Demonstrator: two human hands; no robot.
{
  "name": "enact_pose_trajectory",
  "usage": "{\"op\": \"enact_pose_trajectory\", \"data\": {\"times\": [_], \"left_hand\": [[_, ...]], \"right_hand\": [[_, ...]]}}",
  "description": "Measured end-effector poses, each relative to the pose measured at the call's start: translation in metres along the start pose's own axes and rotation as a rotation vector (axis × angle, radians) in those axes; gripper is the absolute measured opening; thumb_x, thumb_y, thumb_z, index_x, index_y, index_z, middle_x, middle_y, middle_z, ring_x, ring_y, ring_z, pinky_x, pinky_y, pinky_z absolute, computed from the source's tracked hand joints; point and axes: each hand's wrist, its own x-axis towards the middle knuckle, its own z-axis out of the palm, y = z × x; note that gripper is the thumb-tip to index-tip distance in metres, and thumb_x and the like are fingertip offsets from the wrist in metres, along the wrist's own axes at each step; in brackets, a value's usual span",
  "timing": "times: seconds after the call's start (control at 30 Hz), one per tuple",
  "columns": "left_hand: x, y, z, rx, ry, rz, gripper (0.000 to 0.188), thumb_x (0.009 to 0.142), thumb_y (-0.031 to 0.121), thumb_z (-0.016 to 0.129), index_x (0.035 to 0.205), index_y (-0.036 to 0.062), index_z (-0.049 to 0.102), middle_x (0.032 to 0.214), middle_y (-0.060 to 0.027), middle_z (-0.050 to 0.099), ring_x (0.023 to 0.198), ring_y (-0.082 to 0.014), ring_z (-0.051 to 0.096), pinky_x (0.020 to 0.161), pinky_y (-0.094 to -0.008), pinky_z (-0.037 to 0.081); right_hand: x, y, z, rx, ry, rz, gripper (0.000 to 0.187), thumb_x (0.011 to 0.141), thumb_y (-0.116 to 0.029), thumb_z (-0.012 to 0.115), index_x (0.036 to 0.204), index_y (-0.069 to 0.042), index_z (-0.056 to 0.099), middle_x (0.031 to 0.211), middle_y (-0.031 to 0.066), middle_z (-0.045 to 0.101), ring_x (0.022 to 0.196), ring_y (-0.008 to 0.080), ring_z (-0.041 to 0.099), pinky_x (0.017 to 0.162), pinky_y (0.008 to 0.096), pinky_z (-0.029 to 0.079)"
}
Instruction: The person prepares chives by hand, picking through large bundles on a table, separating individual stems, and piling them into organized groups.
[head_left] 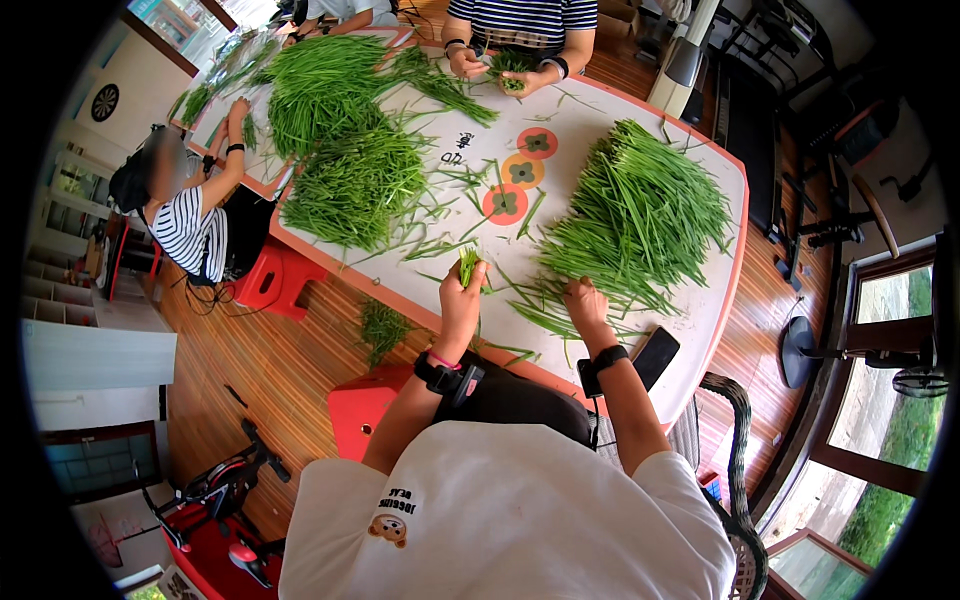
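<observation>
My left hand is closed around a small bunch of green chives, their cut ends pointing up, above the near edge of the table. On the right, my right hand is closed on chive stalks at the near edge of a large chive pile; its fingertips are partly hidden. Loose chives lie between and under my hands. Each of my wrists wears a black band with a device.
The white table has an orange rim. More chives are heaped on its left side. A phone lies near the right edge. Two co-workers handle greens at the far side and left. Red stools and fallen chives are beside the table.
</observation>
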Motion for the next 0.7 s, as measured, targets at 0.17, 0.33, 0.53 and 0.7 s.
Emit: {"op": "enact_pose_trajectory", "data": {"times": [0.17, 0.33, 0.53, 0.7], "left_hand": [[-0.002, -0.002, -0.001, -0.034, -0.014, -0.08, 0.02, 0.088, 0.018, 0.054, 0.086, -0.0003, 0.063, 0.06, 0.0038, 0.044, 0.054, -0.0047, 0.033, 0.048, -0.0222, 0.028], [-0.002, 0.004, -0.003, -0.067, -0.11, -0.195, 0.022, 0.089, 0.019, 0.053, 0.089, -0.0002, 0.064, 0.058, 0.0045, 0.04, 0.054, -0.0053, 0.031, 0.048, -0.023, 0.026], [-0.001, 0.002, -0.006, -0.064, -0.2, -0.219, 0.022, 0.09, 0.018, 0.052, 0.093, 0.0005, 0.065, 0.058, 0.0039, 0.042, 0.054, -0.006, 0.035, 0.05, -0.023, 0.029], [-0.004, -0.004, 0.009, -0.09, -0.38, -0.343, 0.024, 0.089, 0.02, 0.055, 0.102, 0.0016, 0.064, 0.063, 0.0027, 0.051, 0.058, -0.0066, 0.044, 0.054, -0.0231, 0.038]], "right_hand": [[-0.003, -0.007, -0.004, 0.043, 0.038, -0.033, 0.009, 0.075, -0.022, 0.059, 0.078, -0.014, 0.062, 0.087, 0.0095, 0.058, 0.073, 0.0319, 0.06, 0.062, 0.0427, 0.048], [-0.005, -0.004, 0.01, -0.015, -0.041, -0.082, 0.013, 0.072, -0.024, 0.064, 0.078, -0.013, 0.062, 0.085, 0.0069, 0.06, 0.074, 0.0296, 0.06, 0.061, 0.0414, 0.048], [-0.012, -0.026, -0.026, 0.507, 0.007, -0.141, 0.016, 0.077, -0.023, 0.064, 0.082, -0.008, 0.061, 0.076, 0.0077, 0.064, 0.061, 0.0252, 0.061, 0.054, 0.0362, 0.047], [-0.03, -0.08, -0.071, 0.857, -0.114, -0.213, 0.014, 0.077, -0.011, 0.066, 0.082, 0.0, 0.059, 0.068, 0.0056, 0.063, 0.044, 0.0095, 0.053, 0.044, 0.025, 0.041]]}}
